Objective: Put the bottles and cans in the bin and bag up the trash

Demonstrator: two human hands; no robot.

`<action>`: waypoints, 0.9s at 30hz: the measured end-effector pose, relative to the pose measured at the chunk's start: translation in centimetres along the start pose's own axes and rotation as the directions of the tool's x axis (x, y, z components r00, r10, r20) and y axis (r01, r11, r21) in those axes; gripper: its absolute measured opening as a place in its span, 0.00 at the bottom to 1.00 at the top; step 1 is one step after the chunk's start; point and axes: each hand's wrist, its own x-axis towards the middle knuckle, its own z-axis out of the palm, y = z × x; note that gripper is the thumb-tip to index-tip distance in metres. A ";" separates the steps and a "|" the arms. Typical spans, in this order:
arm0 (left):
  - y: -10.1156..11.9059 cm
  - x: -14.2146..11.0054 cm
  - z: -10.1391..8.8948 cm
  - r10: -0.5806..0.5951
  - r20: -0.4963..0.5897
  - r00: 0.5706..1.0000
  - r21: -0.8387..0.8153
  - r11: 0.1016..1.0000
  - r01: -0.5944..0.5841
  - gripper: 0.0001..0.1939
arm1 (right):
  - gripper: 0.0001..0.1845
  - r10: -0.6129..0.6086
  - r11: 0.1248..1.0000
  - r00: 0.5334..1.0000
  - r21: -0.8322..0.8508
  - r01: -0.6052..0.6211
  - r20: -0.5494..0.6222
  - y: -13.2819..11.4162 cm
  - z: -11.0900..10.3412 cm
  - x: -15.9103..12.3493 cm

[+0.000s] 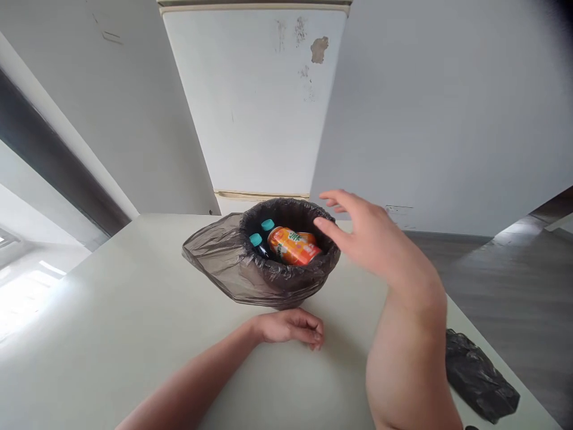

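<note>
A bin lined with a dark, see-through plastic bag (268, 280) stands on the table, the bag folded over its rim and a loose flap spreading to the left. Inside lie an orange drink can (293, 246) and two dark bottles with teal caps (267, 225); part of another orange item shows behind the can. Over the bin's right rim is my right hand (353, 227), open, thumb and fingers apart, holding nothing. My left hand (290, 327) rests on the table just in front of the bin, its fingers curled in with nothing visible in them.
The pale table (111, 316) extends to both sides. A crumpled black plastic bag (481, 376) lies near its right edge, partly behind my right forearm. A white fridge (255, 107) with worn patches stands beyond the far edge, with grey walls around it.
</note>
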 end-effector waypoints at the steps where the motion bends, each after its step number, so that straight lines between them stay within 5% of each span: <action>1: 0.0 -0.1 -0.1 -0.016 0.030 0.999 0.009 1.000 0.016 0.25 | 0.23 0.044 0.999 0.999 -0.011 -0.044 0.005 0.9 -0.2 0.5; 4: 0.3 -0.7 -0.7 -0.119 0.254 0.960 0.009 0.993 0.121 0.25 | 0.21 0.188 0.981 0.975 -0.070 -0.180 0.117 3.4 -0.4 1.9; 5: 0.6 -0.9 -0.9 -0.162 0.374 0.913 0.025 0.986 0.165 0.25 | 0.21 0.196 0.980 0.967 -0.070 -0.187 0.164 4.1 -0.5 2.2; 8: 2.0 -1.7 -1.6 -0.288 0.669 0.685 0.127 0.953 0.277 0.21 | 0.22 0.125 0.992 0.947 -0.009 -0.128 0.296 5.7 -1.0 2.5; 9: 2.6 -2.1 -1.8 -0.321 0.704 0.634 0.153 0.940 0.306 0.19 | 0.24 0.116 0.993 0.936 -0.009 -0.120 0.332 6.1 -1.1 2.4; 11: 3.9 -3.6 -2.2 -0.370 0.681 0.632 0.180 0.921 0.346 0.17 | 0.28 0.139 0.990 0.913 -0.051 -0.129 0.383 7.0 -1.1 2.4; 13: 5.0 -5.9 -2.8 -0.412 0.544 0.731 0.224 0.911 0.346 0.17 | 0.34 0.134 0.991 0.889 -0.060 -0.120 0.439 8.1 -0.5 2.7; 16: 6.4 -10.9 -3.7 -0.416 0.181 0.891 0.297 0.887 0.353 0.16 | 0.39 0.042 0.996 0.812 0.037 -0.077 0.582 10.0 1.4 4.2; 19: 7.3 -15.8 -4.4 -0.278 -0.164 0.946 0.242 0.919 0.312 0.15 | 0.39 0.054 0.993 0.732 0.043 -0.113 0.680 11.8 3.6 5.8; 21: 8.2 -17.8 -4.6 -0.071 -0.471 0.879 0.186 0.967 0.177 0.17 | 0.38 0.057 0.989 0.738 0.063 -0.134 0.673 12.4 4.3 6.3; 23: 9.9 -18.5 -4.5 0.114 -0.723 0.681 0.165 0.986 0.010 0.22 | 0.33 -0.007 0.977 0.783 0.171 -0.127 0.622 12.2 4.3 6.4; 25: 12.3 -18.1 -4.0 0.188 -0.838 0.512 0.162 0.982 -0.095 0.31 | 0.26 -0.074 0.946 0.831 0.302 -0.116 0.552 11.6 3.8 6.3; 27: 15.2 -17.3 -3.3 0.213 -0.870 0.444 0.191 0.977 -0.093 0.37 | 0.19 -0.056 0.924 0.871 0.355 -0.140 0.487 10.9 3.0 6.1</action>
